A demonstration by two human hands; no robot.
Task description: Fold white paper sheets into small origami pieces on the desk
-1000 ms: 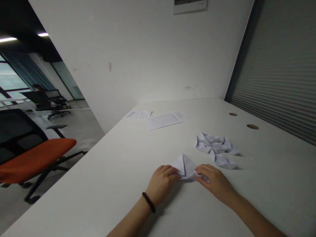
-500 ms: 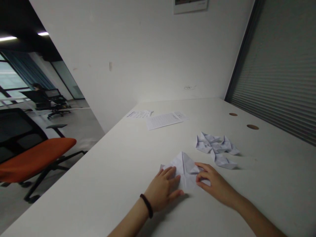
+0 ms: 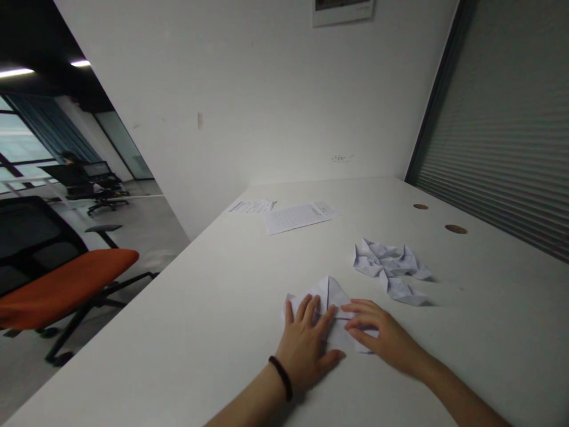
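Note:
A partly folded white paper (image 3: 331,293) lies on the white table (image 3: 213,308) in front of me. My left hand (image 3: 309,347), with a black band on the wrist, lies flat on the paper's left half, fingers spread. My right hand (image 3: 382,335) rests on the paper's right half, fingers extended and pressing down on it. Both hands cover the near part of the sheet; only its far pointed end shows.
A pile of folded white paper shapes (image 3: 390,270) lies just beyond my right hand. Printed sheets (image 3: 296,216) lie farther back. Two round cable holes (image 3: 456,229) are near the right wall. An orange office chair (image 3: 62,284) stands left of the table.
The paper has been spread flatter on the table. My left hand opened from a curled grip and now lies flat on it; my right hand shifted slightly nearer and presses down.

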